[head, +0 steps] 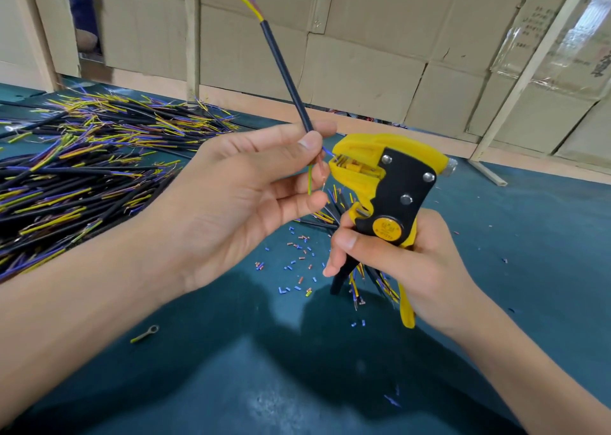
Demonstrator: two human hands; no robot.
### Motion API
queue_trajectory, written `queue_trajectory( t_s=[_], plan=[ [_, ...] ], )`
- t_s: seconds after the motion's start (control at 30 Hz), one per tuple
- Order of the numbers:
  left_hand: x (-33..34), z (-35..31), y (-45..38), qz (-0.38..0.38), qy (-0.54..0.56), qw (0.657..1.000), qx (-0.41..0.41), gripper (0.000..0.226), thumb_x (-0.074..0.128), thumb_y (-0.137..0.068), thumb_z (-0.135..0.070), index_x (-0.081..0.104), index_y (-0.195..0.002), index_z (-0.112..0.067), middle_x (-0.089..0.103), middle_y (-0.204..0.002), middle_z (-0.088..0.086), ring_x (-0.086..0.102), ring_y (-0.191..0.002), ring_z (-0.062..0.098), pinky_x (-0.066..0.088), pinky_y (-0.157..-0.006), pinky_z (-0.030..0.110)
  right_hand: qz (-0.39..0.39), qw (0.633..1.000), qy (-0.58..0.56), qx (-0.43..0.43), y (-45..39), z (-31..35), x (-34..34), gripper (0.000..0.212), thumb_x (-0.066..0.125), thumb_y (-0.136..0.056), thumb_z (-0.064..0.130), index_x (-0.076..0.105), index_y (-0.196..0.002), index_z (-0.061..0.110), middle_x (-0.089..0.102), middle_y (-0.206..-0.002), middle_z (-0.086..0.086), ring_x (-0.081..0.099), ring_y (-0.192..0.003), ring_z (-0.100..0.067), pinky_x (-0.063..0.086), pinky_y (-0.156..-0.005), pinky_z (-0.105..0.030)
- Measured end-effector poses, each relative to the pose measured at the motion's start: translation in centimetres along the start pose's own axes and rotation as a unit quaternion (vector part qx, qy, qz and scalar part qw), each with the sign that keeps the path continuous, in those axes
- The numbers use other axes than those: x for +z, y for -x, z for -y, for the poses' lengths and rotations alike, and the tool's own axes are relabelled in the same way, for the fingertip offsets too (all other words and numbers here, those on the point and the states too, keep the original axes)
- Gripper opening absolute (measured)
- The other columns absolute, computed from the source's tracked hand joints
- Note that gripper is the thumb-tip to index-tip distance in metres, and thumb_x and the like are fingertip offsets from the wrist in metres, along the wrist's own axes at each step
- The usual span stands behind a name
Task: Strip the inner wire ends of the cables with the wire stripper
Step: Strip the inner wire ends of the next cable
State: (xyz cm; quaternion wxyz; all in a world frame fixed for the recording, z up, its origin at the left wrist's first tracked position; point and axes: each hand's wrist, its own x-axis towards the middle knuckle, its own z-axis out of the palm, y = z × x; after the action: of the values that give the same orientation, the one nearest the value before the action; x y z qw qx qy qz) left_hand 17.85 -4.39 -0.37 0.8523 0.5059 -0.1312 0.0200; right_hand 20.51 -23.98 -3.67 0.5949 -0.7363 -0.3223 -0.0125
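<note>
My left hand (251, 183) pinches a black cable (287, 74) between thumb and forefinger, the cable slanting up and away with yellow, blue and brown inner wires splayed at its far end. At the near end, its blue inner wire (328, 152) runs into the jaws of the yellow and black wire stripper (386, 183). The yellow-green and brown wires hang down beside my fingers. My right hand (396, 262) grips the stripper's handles from below.
A large pile of black cables (86, 170) with coloured wire ends covers the teal table (231, 368) at left. A smaller bunch of cables (370, 279) lies under the stripper. Small insulation offcuts (297, 262) are scattered nearby. A ring terminal (145, 333) lies near my left forearm. Cardboard boxes (363, 54) stand behind.
</note>
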Motion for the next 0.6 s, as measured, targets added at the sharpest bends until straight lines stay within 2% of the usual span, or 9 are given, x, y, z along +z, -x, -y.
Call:
queue_trajectory(
  t_s=[0.1,0.23,0.43,0.53,0.6],
  plan=[
    [0.0,0.3,0.0,-0.018,-0.008,1.000,0.008,0.029,0.063,-0.088,-0.011,0.071,-0.114,-0.001,0.063,-0.085,0.006,0.062,-0.069,0.010,0.053,-0.061,0.022,0.002,1.000,-0.023,0.008,0.0,-0.1,0.2,0.019,0.064,-0.090,0.013,0.067,-0.076,0.000,0.070,-0.072,-0.016,0.067,-0.074,-0.043,0.056,-0.078,-0.059],
    [-0.5,0.6,-0.3,-0.032,-0.028,0.999,0.015,0.029,0.060,-0.095,-0.007,0.063,-0.122,0.004,0.069,-0.088,0.004,0.068,-0.072,0.011,0.053,-0.063,0.022,0.007,0.997,-0.080,0.020,0.0,-0.2,0.7,0.014,0.064,-0.089,0.009,0.066,-0.078,0.001,0.068,-0.071,-0.019,0.067,-0.068,-0.043,0.059,-0.072,-0.054],
    [-1.2,0.8,-0.7,-0.034,-0.039,0.998,0.021,0.028,0.058,-0.098,-0.007,0.063,-0.123,0.004,0.070,-0.092,0.005,0.068,-0.076,0.014,0.054,-0.065,0.024,0.003,0.997,-0.074,0.027,0.0,-0.3,0.8,0.013,0.064,-0.089,0.011,0.066,-0.079,0.002,0.068,-0.070,-0.015,0.066,-0.068,-0.044,0.057,-0.072,-0.055],
    [-1.2,0.9,-0.7,-0.030,-0.024,0.999,0.013,0.029,0.056,-0.099,-0.005,0.059,-0.124,0.009,0.068,-0.089,0.007,0.067,-0.073,0.015,0.053,-0.062,0.025,0.004,0.996,-0.079,0.030,0.0,-0.3,0.9,0.011,0.064,-0.088,0.011,0.066,-0.080,0.004,0.068,-0.069,-0.014,0.067,-0.068,-0.043,0.059,-0.069,-0.050],
    [-1.2,1.0,-0.7,-0.031,-0.023,0.999,0.012,0.029,0.056,-0.098,-0.003,0.058,-0.124,0.011,0.067,-0.088,0.008,0.066,-0.072,0.015,0.053,-0.061,0.025,0.015,0.995,-0.093,0.032,0.0,-0.1,0.9,0.011,0.065,-0.089,0.011,0.066,-0.080,0.004,0.068,-0.069,-0.014,0.067,-0.067,-0.043,0.060,-0.069,-0.051]
  ],
)
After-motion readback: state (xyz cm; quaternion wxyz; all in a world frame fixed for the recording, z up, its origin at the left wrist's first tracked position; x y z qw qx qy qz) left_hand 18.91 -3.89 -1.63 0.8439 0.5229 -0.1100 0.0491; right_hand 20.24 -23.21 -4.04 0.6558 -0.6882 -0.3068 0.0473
